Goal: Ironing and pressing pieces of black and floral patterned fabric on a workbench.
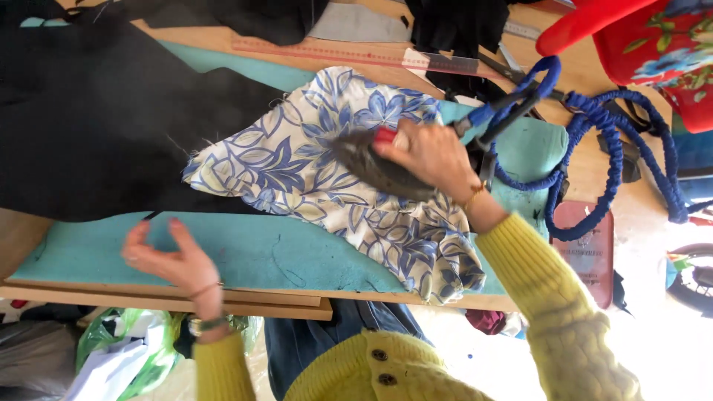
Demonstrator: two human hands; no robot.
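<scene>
My right hand (431,156) grips the handle of a dark clothes iron (371,165) that rests on a white cloth with blue leaf print (312,167). The cloth lies on a teal padded board (245,252) and partly over a large black fabric (89,126). A blue braided cord (594,141) runs from the iron to the right. My left hand (167,256) hovers with fingers spread over the teal pad's near edge, holding nothing. Both arms wear yellow knit sleeves.
A pink ruler (349,56) lies at the back of the wooden table (579,74). A red flowered object (653,44) sits at the top right. Plastic bags (126,349) lie on the floor at the lower left. A dark red flat object (587,249) hangs off the table's right end.
</scene>
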